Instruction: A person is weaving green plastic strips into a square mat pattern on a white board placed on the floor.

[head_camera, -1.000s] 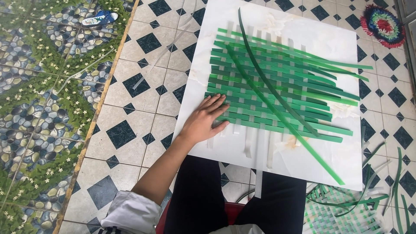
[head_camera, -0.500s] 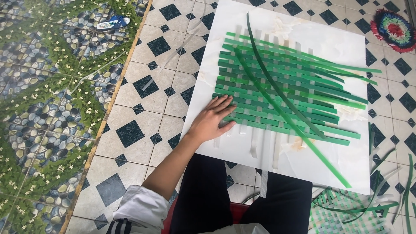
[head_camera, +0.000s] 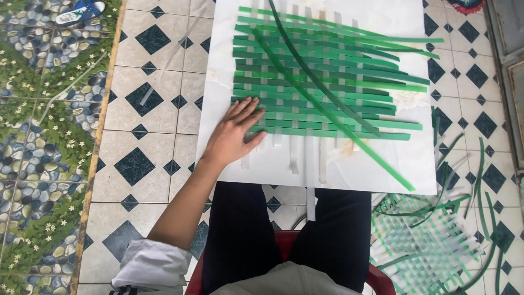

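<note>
Head view: my left hand (head_camera: 232, 136) lies flat, open, on the half-woven green mat (head_camera: 322, 87) mid-frame; loose strips (head_camera: 327, 104) remain unwoven.

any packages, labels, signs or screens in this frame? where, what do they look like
None in view. The left hand lies flat on the near left corner of a woven mat of green and pale strips, on a white board across the person's lap.

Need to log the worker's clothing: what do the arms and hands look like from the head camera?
Only the left hand shows: bare, with no glove, ring or watch visible. The forearm is uncovered; a pale grey-white sleeve is pushed up near the elbow. The right hand is out of view.
</note>
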